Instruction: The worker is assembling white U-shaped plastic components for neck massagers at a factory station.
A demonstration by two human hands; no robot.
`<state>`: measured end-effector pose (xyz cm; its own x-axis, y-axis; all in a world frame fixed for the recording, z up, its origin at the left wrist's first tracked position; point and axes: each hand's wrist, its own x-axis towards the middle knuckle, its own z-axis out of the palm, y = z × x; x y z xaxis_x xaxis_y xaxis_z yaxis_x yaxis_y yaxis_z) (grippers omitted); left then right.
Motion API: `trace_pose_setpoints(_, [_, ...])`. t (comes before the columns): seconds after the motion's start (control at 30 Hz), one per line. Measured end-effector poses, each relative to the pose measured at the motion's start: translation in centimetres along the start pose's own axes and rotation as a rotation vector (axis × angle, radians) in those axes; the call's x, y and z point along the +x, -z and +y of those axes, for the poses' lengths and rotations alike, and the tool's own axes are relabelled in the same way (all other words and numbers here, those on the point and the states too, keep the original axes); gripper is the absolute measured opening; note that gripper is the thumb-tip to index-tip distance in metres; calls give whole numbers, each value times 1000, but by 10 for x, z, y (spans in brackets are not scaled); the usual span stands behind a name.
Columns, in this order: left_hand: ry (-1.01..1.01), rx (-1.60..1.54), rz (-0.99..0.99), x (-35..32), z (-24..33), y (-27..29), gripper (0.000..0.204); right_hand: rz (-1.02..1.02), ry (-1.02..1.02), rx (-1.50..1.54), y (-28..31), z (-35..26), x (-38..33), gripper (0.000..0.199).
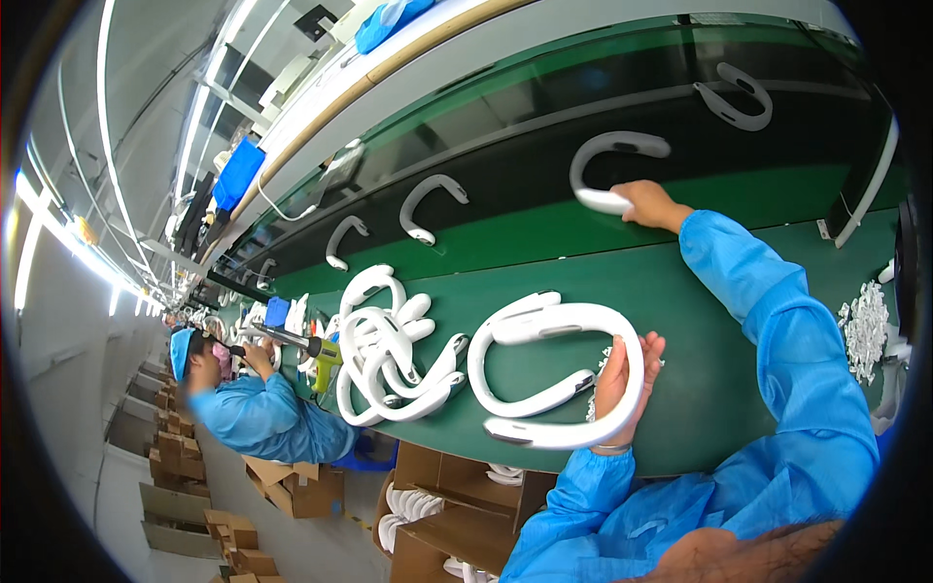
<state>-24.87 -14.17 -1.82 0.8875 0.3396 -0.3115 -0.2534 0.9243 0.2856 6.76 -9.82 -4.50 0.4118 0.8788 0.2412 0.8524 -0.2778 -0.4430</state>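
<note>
Two hands at work, both in blue sleeves. Left hand grips a white U-shaped neckband piece at its curved side, fingers wrapped round the band, held just above the near edge of the green worktop. A second white band sits nested inside it, resting on the worktop. Right hand reaches to the far edge, closed on one end of another white band lying on the dark conveyor belt. More bands spaced along the belt. Heap of white bands on the worktop left of the held piece. Small white parts piled near the right edge. Co-worker in blue further left, holding a tool. Cardboard boxes below the near edge.
</note>
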Motion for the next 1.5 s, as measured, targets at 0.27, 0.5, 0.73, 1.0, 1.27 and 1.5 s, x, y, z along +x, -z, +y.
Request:
trace_pose_setpoints(0.27, [-38,189,-39,-25,-1,-12,30,-23,331,160,4,-99,-11,45])
trace_pose_setpoints(0.5, [90,268,-121,-52,-16,11,29,-310,616,368,-8,-219,-10,41])
trace_pose_setpoints(0.73, [-251,362,-40,-73,9,14,27,-285,655,357,-27,-222,-35,42])
trace_pose_setpoints(1.0, [-354,598,194,-86,7,-10,27,-205,362,130,44,-91,-144,20])
trace_pose_setpoints(1.27, [-237,664,-27,-84,-21,6,44,-180,434,173,29,-112,-219,17])
trace_pose_setpoints(1.5, [-94,583,67,-95,-37,-28,37,-121,242,75,37,-103,-239,14])
